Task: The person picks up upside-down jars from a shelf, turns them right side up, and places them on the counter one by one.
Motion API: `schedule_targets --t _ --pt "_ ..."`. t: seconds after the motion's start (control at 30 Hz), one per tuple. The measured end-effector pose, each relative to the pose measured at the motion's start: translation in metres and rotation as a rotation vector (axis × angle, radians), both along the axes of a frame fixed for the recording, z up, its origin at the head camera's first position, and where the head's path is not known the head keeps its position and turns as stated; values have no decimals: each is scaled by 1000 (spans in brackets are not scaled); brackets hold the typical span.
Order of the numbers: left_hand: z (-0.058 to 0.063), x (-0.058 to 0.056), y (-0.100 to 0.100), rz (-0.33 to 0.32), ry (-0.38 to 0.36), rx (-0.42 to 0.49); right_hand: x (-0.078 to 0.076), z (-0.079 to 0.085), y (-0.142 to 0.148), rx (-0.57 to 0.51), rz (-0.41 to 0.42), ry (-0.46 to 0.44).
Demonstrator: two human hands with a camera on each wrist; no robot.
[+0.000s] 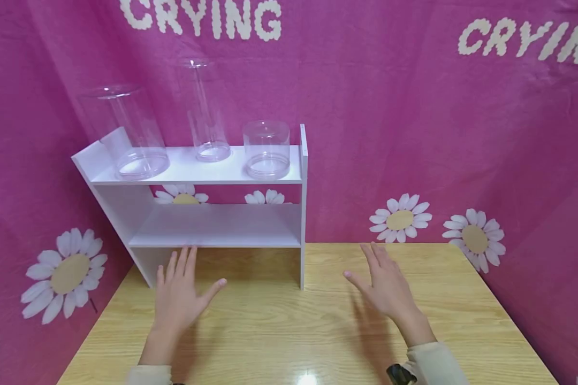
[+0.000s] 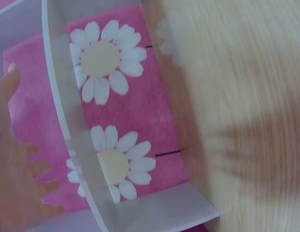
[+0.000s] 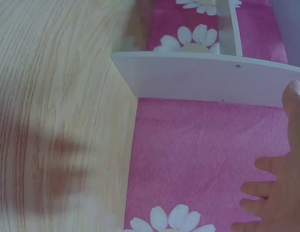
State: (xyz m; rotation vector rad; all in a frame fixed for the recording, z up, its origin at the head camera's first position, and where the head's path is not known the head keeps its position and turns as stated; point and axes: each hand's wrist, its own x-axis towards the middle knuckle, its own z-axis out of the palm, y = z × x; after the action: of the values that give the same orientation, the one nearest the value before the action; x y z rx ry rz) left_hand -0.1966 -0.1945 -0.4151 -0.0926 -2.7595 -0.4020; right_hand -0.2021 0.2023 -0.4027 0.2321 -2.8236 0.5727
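Observation:
My left hand (image 1: 177,297) is held over the table in front of the white shelf (image 1: 197,174), fingers spread and nothing in them. To the right of the shelf, my right hand (image 1: 385,286) hovers above the wood with its fingers apart, holding nothing. Three clear cylinders stand upright on the shelf's top board: a wide tall one (image 1: 139,160) at the left, a narrow tall one (image 1: 213,152) in the middle, and a short one (image 1: 267,160) at the right. In the right wrist view, the shelf's side panel (image 3: 188,77) lies beyond the thumb.
A light wooden table (image 1: 279,331) carries the shelf near its back left. Pink cloth (image 1: 347,133) with daisies and white lettering hangs behind and on both sides. The shelf's middle board (image 1: 221,224) holds nothing.

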Motion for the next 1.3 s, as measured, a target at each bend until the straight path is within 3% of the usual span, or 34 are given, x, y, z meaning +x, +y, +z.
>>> schedule_targets --t 0.43,0.6,0.87,1.03,1.17,1.3 --pt "22 -11 -38 61 151 177 -12 6 1 -38 32 6" --pt "32 -17 -53 147 189 282 -18 16 -4 -66 64 -1" --pt "48 -34 -80 268 358 491 -22 35 -17 -103 127 21" --pt "61 -44 -97 336 316 565 -26 47 -30 -145 178 52" --pt "69 -52 -109 377 269 609 -32 55 -42 -200 202 23" --pt "74 -58 -121 411 226 608 -41 61 -53 -230 226 10"
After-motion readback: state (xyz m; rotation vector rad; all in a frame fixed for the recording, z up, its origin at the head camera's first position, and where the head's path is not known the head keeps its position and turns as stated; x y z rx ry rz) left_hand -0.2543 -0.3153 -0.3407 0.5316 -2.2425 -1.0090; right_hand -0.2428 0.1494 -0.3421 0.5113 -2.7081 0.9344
